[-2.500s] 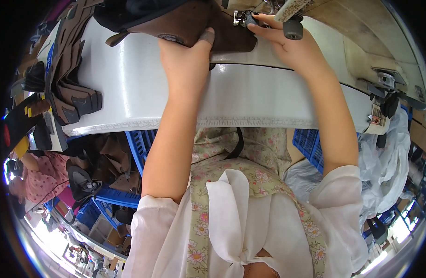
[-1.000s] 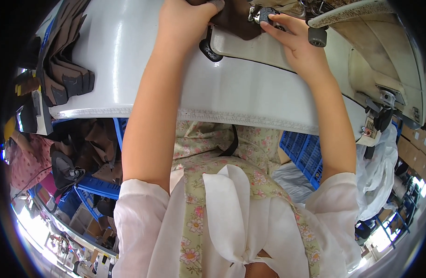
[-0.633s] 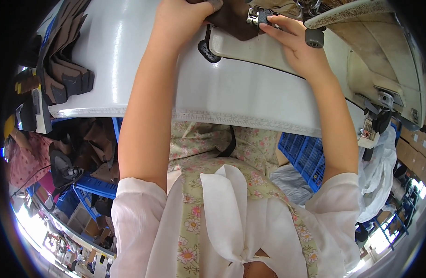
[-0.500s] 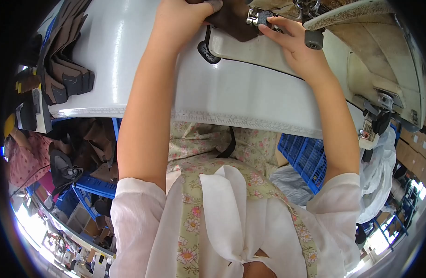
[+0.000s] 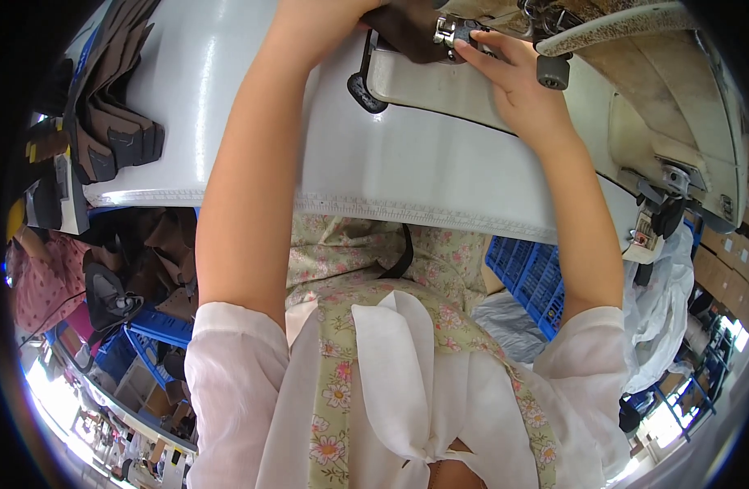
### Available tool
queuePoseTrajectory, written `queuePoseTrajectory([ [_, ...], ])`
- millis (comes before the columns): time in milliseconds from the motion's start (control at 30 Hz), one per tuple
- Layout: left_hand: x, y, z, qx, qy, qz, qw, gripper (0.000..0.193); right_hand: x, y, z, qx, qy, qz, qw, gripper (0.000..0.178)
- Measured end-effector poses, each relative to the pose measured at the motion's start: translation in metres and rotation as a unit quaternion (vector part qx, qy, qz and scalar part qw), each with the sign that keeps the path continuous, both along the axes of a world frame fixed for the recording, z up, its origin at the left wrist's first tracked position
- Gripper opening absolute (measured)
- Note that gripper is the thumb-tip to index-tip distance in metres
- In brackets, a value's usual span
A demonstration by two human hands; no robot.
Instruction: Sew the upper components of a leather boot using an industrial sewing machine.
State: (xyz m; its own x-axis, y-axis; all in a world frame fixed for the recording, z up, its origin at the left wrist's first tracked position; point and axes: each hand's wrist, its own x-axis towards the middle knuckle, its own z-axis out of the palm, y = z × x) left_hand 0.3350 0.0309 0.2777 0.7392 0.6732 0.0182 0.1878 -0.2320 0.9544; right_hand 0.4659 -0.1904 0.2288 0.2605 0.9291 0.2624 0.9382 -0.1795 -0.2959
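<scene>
At the top edge, my left hand (image 5: 329, 24) is closed on a dark brown piece of material (image 5: 415, 33), its fingertips mostly out of frame. The piece reaches right, up to a silver metal fitting (image 5: 445, 29) on the sewing machine (image 5: 635, 106). My right hand (image 5: 517, 85) comes from the other side with fingers stretched out. Its fingertips touch or lie right beside a small dark grey part (image 5: 464, 34) next to that fitting. What lies beneath those fingertips is hidden.
Stacked brown pieces (image 5: 109, 122) lie on the table's left side. A ruler strip (image 5: 391, 210) runs along the near edge. Below are blue crates (image 5: 529, 273) and plastic sheeting (image 5: 660, 301). A grey cylinder (image 5: 552, 72) hangs from the machine by my right wrist. Another person (image 5: 48, 273) is at far left.
My left hand has moved slightly up and left, its thumb passing mostly out of view. The brown piece has shifted and turned beside the fitting. My right hand stays nearly in place.
</scene>
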Motion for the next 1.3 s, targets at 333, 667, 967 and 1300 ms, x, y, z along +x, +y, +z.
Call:
queuePoseTrajectory([
  [333,0.012,0.014,0.000,-0.006,-0.028,-0.053,0.998,0.053,-0.003,0.001,-0.002,0.007,-0.016,-0.039,0.999,0.055],
  [667,0.015,0.010,0.014,0.042,-0.001,-0.031,0.999,0.052,-0.004,0.003,-0.004,0.018,-0.008,-0.061,0.998,0.054],
  [967,0.022,0.017,0.014,0.079,0.031,-0.044,0.995,0.051,-0.006,0.005,-0.001,-0.012,0.039,-0.075,0.996,0.054],
  [1300,0.022,0.009,0.005,0.009,-0.012,-0.040,0.999,0.059,-0.008,0.009,-0.002,0.100,0.028,-0.053,0.993,0.050],
])
